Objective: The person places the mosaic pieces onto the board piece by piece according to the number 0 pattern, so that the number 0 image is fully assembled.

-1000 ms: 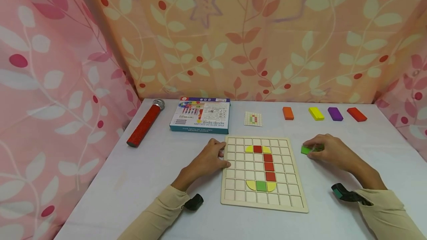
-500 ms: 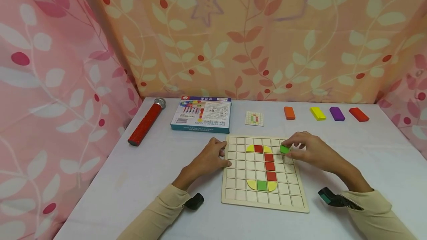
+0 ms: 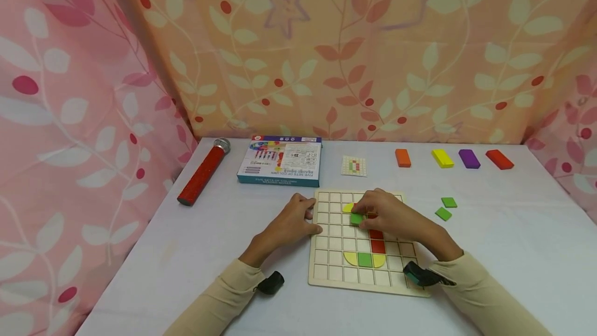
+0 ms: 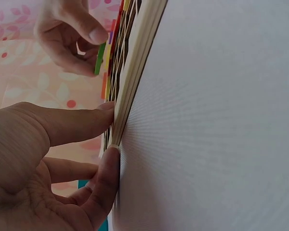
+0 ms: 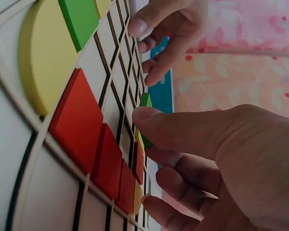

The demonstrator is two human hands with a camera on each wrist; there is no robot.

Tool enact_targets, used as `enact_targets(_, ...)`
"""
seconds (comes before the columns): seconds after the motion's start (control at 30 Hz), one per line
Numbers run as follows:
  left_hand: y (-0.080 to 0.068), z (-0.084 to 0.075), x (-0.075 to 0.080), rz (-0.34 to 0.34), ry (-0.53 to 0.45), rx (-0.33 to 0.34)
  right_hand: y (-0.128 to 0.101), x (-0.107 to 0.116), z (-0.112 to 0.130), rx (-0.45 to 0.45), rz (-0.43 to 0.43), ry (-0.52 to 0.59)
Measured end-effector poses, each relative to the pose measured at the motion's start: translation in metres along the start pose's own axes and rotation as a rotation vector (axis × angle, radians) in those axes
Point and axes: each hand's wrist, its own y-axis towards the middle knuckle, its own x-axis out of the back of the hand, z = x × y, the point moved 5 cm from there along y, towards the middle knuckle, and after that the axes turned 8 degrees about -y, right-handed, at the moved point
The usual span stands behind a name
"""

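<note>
The worktop (image 3: pixel 196 242) is covered by a pale cloth and is backed by leaf-patterned curtains (image 3: pixel 326 51). Near its middle a wooden grid board (image 3: pixel 326 268) is laid flat; red squares (image 3: pixel 378 246) in a column, yellow rounded pieces (image 3: pixel 351 259) and a green square (image 3: pixel 365 260) are set into its cells. The board's left edge is touched by the left hand (image 3: pixel 291 222), whose fingers are nearly straight and hold nothing. Over the upper part of the board, a green tile (image 3: pixel 356 218) is pinched in the grip of the right hand (image 3: pixel 387 214), between thumb and fingertips, just above the cells beside the red column. A red microphone (image 3: pixel 203 171) and a printed box (image 3: pixel 280 161) are seen at the back left, a small pattern card (image 3: pixel 354 166) behind the board, and orange (image 3: pixel 403 157), yellow (image 3: pixel 442 158), purple (image 3: pixel 468 158) and red (image 3: pixel 499 159) blocks in a row at the back right. Two loose green tiles (image 3: pixel 445 208) lie right of the board.
</note>
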Motion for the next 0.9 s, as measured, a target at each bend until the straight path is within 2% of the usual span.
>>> enact_targets(0.2,0.0,-0.001,0.001,0.002,-0.001,0.006,0.011,-0.004,0.007,0.036,-0.007,-0.031)
enact_targets(0.47,0.0,-0.003,0.001,0.0,0.008,0.003,0.015,-0.005,0.01,0.031,0.002,-0.041)
enact_targets(0.73,0.0,-0.001,0.0,-0.002,0.009,0.009,0.01,-0.004,0.011,0.018,0.011,-0.048)
enact_targets(0.9,0.0,-0.001,0.0,-0.002,0.0,0.001,-0.003,0.008,0.0,-0.045,-0.014,-0.01)
